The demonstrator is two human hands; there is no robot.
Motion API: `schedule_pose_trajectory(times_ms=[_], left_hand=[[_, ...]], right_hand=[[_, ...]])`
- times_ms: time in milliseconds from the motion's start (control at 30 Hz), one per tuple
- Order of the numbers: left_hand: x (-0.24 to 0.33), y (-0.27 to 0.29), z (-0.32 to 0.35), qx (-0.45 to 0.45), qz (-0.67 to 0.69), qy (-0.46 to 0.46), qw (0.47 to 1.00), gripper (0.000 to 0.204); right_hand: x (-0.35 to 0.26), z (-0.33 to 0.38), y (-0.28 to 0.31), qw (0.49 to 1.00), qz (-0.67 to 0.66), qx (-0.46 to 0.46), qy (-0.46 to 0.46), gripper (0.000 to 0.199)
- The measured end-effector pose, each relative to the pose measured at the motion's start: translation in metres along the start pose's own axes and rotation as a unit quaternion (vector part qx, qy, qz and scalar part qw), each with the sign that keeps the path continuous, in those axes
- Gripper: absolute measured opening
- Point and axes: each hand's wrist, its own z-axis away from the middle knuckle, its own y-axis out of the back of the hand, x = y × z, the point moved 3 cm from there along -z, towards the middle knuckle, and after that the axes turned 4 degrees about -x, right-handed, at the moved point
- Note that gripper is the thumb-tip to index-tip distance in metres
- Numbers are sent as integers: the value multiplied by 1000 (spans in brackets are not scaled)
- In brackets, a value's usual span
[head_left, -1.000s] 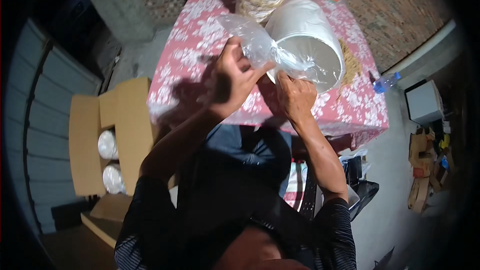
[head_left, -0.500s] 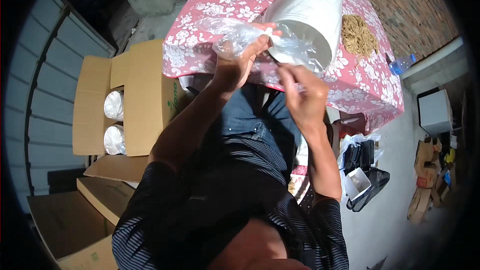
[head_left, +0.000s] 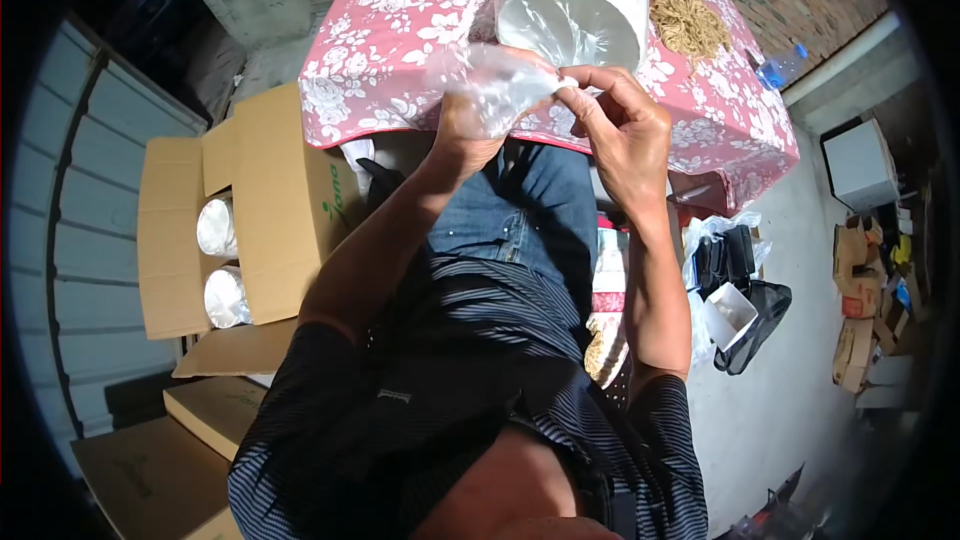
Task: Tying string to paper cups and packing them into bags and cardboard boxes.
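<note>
My left hand (head_left: 468, 128) grips a crumpled clear plastic bag (head_left: 492, 80) held just in front of the table edge. My right hand (head_left: 622, 120) pinches the right end of the same bag with thumb and forefinger. Right behind the hands a stack of white disposable cups wrapped in plastic (head_left: 578, 2) lies on its side on the table, its open end facing me. The table carries a pink cloth with white flowers (head_left: 390, 30).
A pile of tan rubber bands (head_left: 686, 20) lies on the cloth at the right. An open cardboard box (head_left: 240, 210) at my left holds bagged white cup stacks (head_left: 218, 262). More flat boxes lie below it. Bags and a white container (head_left: 736, 305) sit on the floor at right.
The view has tilted down. The plastic bag has come off the cup stack and toward me, bunched between both hands. The cup stack now lies farther up on the table.
</note>
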Motion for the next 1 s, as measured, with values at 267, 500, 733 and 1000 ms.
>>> schedule_pose_trajectory(times_ms=[267,500,733,1000], left_hand=[[28,-3,5,18,-303,-30,952,23],[43,0,3,115,-256,118,953,13],[32,11,15,148,-203,70,965,17],[50,-9,8,121,-20,24,992,9]], right_hand=[[6,-1,-24,996,-68,-44,23,24],[-11,-12,-23,948,242,-89,183,12],[-22,-16,-18,909,316,-173,211,20],[-23,-15,0,934,214,-202,203,22]])
